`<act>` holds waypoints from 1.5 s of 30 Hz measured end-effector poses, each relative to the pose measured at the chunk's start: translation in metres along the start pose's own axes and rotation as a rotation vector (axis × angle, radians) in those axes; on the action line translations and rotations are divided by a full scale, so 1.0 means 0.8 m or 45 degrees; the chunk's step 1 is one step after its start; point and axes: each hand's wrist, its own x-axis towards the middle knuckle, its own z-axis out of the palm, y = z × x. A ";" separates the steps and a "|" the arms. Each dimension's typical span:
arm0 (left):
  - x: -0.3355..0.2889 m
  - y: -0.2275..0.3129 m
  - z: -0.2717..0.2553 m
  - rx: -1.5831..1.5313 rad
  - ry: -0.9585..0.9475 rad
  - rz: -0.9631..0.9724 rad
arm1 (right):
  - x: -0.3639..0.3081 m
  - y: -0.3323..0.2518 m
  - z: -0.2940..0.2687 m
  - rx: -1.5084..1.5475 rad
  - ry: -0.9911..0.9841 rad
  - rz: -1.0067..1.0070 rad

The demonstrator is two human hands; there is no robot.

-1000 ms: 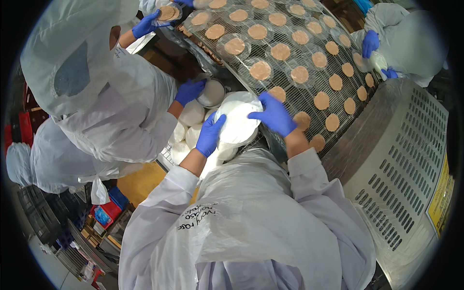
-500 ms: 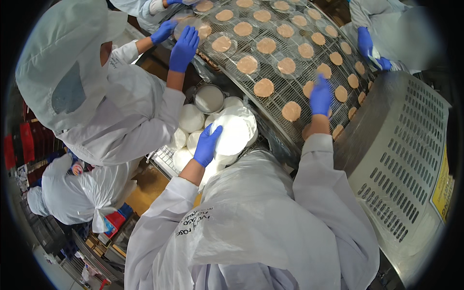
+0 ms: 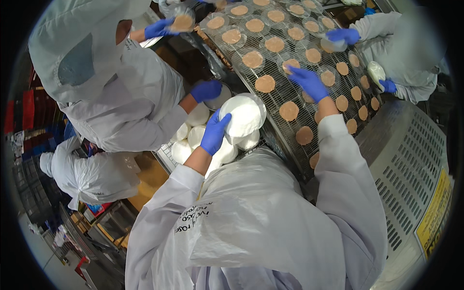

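Observation:
My left hand, in a blue glove, grips a stack of thin round plastic discs by its left edge, thumb on top. My right hand, gloved in blue too, reaches over the wire mesh conveyor with its fingers stretched out. Its fingertips are at a round, flat, pinkish-tan patty; whether a disc lies under them I cannot make out. Rows of such patties lie on the mesh. Clear discs sit under or over several farther ones, such as the patty to the left.
More white disc stacks stand on a wire rack at my left. A co-worker stands close on the left, another across the belt. A slotted metal cover borders the conveyor on the right.
My right hand has moved left and farther over the belt. My left hand has shifted slightly right and up with the discs. The left co-worker's near hand has dropped to the round container.

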 end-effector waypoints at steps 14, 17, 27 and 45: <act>-0.001 -0.057 0.060 -0.077 0.210 -0.056 | -0.036 0.006 0.064 -0.178 0.039 0.086; -0.006 -0.072 0.074 -0.033 0.218 -0.020 | -0.039 0.048 0.030 -0.213 0.115 -0.003; -0.043 -0.087 0.058 -0.152 0.220 -0.032 | -0.091 0.075 -0.210 -1.027 1.071 0.041; -0.123 -0.089 0.129 -0.059 0.215 -0.002 | -0.169 -0.009 0.097 -0.823 -0.162 -0.153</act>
